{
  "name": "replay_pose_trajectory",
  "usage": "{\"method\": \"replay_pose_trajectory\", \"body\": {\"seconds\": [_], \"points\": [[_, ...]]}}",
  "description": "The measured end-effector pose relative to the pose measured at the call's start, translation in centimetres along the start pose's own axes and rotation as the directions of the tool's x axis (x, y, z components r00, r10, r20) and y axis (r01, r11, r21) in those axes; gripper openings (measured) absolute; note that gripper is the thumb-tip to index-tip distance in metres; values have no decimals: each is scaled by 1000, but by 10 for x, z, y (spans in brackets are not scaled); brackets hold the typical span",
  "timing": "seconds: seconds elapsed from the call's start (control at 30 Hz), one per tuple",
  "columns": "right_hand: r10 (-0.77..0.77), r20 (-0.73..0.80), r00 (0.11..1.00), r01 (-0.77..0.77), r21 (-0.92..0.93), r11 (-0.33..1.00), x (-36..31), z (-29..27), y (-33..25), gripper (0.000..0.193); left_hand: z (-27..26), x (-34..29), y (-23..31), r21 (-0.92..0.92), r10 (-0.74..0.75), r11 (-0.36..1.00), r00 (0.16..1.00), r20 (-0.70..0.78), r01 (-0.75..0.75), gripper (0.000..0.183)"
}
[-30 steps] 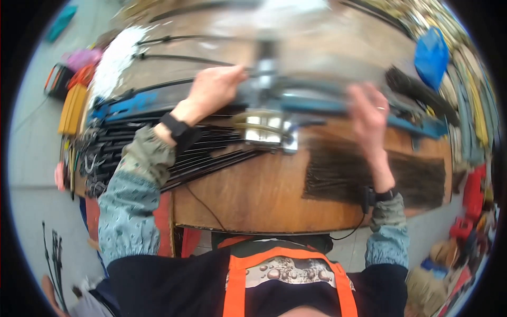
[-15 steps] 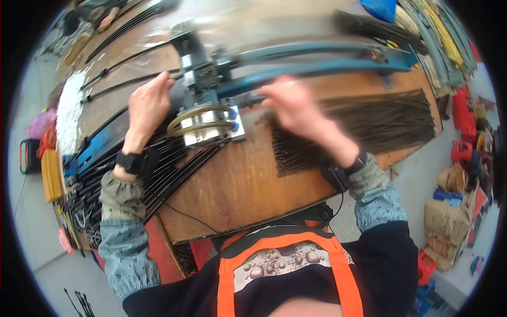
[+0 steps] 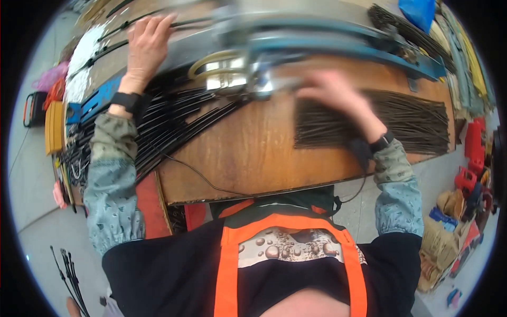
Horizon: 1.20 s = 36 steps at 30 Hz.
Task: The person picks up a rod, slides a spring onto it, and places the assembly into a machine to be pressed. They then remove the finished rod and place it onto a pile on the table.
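Note:
A wooden workbench (image 3: 248, 153) carries a blue metal machine arm (image 3: 338, 45) with a shiny metal block (image 3: 232, 79) at its middle. My left hand (image 3: 147, 45) reaches far up to the left and rests on thin black rods (image 3: 174, 121) near the arm's left end. My right hand (image 3: 335, 98), blurred, lies on the left end of a flat bundle of thin dark wires (image 3: 401, 124), just right of the metal block. Whether its fingers pinch any wire is unclear. Both wrists wear black bands.
Yellow and orange tools (image 3: 50, 119) lie on the floor at the left. Red crates (image 3: 470, 174) and brown bags (image 3: 438, 243) stand at the right. Black cable ties (image 3: 68, 269) lie on the floor lower left. A thin black cable (image 3: 195, 174) crosses the bench.
The view has swung and tilted. My left hand has moved further up and left along the rods. My right hand has moved down from beside the metal block onto the wire bundle.

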State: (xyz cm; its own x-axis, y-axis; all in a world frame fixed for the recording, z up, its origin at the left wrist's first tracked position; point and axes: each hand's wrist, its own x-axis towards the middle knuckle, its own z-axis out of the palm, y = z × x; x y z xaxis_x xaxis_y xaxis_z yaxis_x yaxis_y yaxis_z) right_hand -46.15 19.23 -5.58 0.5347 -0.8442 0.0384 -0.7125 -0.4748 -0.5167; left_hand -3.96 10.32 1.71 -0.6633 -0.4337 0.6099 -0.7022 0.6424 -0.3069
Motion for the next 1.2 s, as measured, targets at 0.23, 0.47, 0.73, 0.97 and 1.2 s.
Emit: {"method": "replay_pose_trajectory", "body": {"seconds": [0.23,0.47,0.73,0.97,1.2], "points": [[-47,-76,996,55,106,993,-2,3,-36,29,-63,-60,190,-106,-316,908,829,461,406,18],[115,-15,993,-115,-30,993,-14,-10,-35,26,-68,-65,220,-209,-393,795,747,537,569,11],[-198,-81,977,213,270,939,-41,7,-29,24,-69,-19,251,-413,-348,618,704,619,669,10],[-402,-309,862,382,-125,916,-66,16,-22,31,-82,15,243,-442,-157,635,666,729,634,8],[-367,-504,782,440,28,898,-65,33,-27,46,-77,66,208,-425,108,443,424,899,789,22]]}}
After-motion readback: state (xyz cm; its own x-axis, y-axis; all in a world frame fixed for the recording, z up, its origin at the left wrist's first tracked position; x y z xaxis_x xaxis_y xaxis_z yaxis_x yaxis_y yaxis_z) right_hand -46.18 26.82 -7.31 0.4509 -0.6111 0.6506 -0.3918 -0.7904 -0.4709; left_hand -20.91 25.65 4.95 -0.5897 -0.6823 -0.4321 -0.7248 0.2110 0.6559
